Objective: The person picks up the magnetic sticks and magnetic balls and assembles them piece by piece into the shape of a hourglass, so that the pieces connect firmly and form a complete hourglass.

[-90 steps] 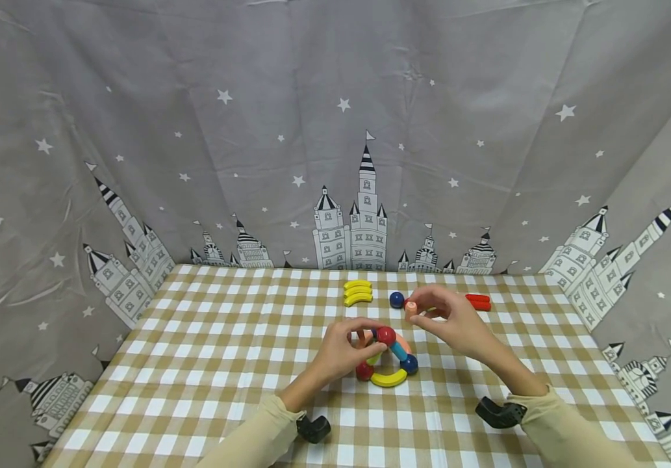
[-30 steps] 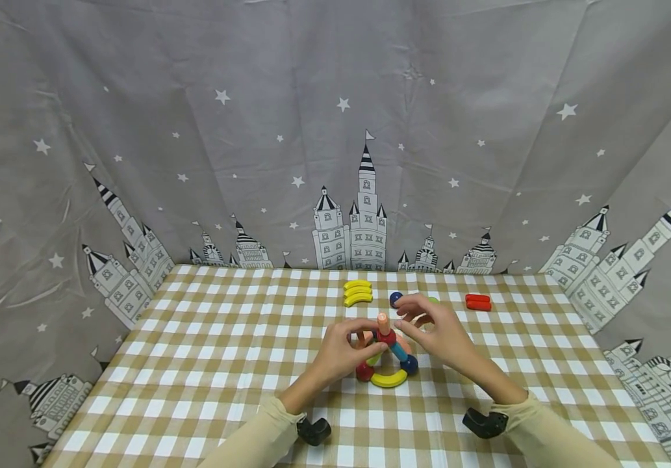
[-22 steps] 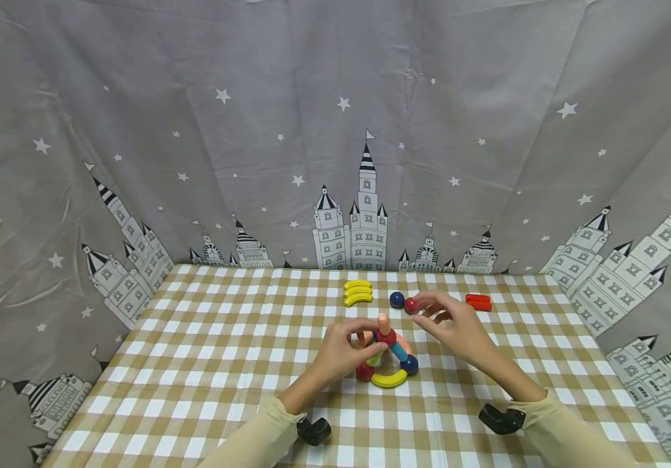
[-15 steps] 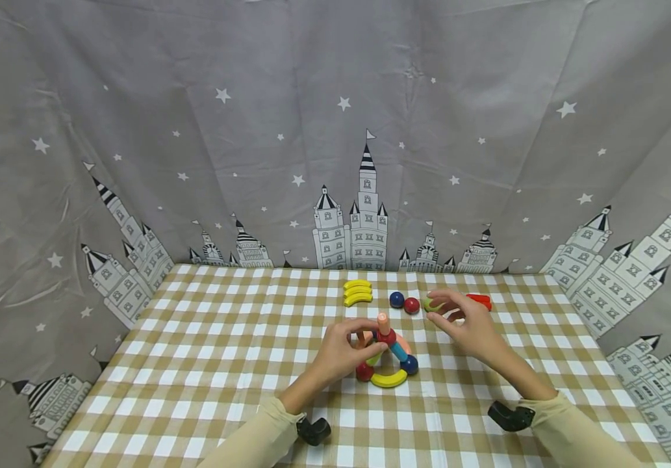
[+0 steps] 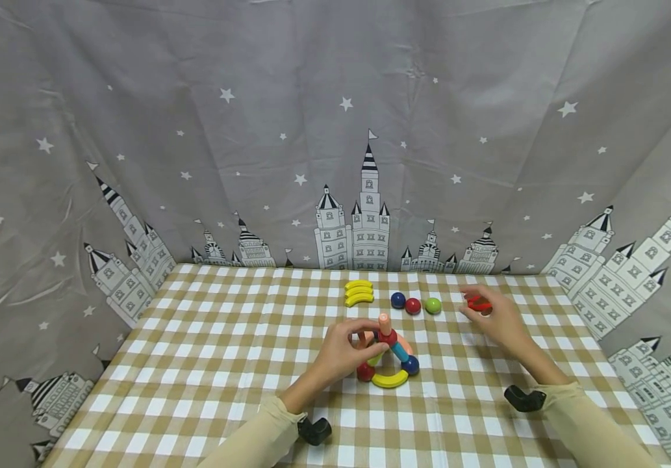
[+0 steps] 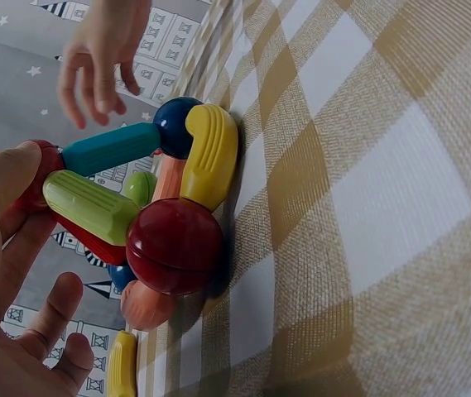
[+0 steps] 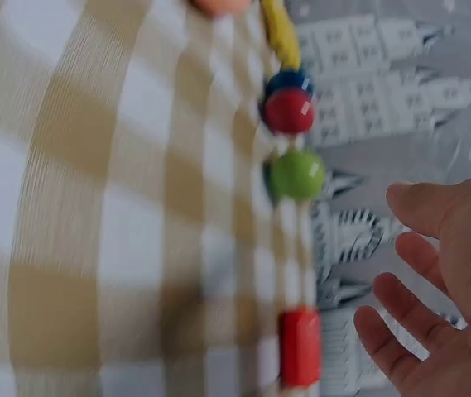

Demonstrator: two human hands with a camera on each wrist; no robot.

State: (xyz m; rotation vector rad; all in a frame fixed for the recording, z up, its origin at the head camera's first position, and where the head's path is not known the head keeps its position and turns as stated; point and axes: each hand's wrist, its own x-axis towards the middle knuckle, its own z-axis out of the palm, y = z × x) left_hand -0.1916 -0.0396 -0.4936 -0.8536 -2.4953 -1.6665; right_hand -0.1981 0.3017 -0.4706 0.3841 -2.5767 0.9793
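At the table's centre stands a small frame of balls and sticks, its base a ring with a yellow curved stick point(image 5: 390, 379), a blue ball point(image 5: 410, 365) and a dark red ball point(image 6: 175, 246). A teal stick point(image 6: 111, 150) and a light green stick point(image 6: 91, 207) slope up to a red top ball point(image 5: 390, 337). My left hand point(image 5: 342, 350) pinches that top ball between thumb and fingers. Upright on it is a short peach stick point(image 5: 384, 324). My right hand point(image 5: 500, 323), fingers spread and holding nothing, hovers by two red sticks point(image 7: 300, 347), partly covering them in the head view.
Toward the back lie several yellow curved sticks point(image 5: 359, 294). To their right are a loose blue ball point(image 5: 397, 299), a red ball point(image 5: 413, 306) and a green ball point(image 5: 433, 305). A checked cloth point(image 5: 206, 364) covers the table; a grey castle-print curtain point(image 5: 253, 162) hangs behind.
The peach stick went from my right hand onto the red top ball. That hand then moved right, past the loose balls, to the red sticks. My left hand stayed put.
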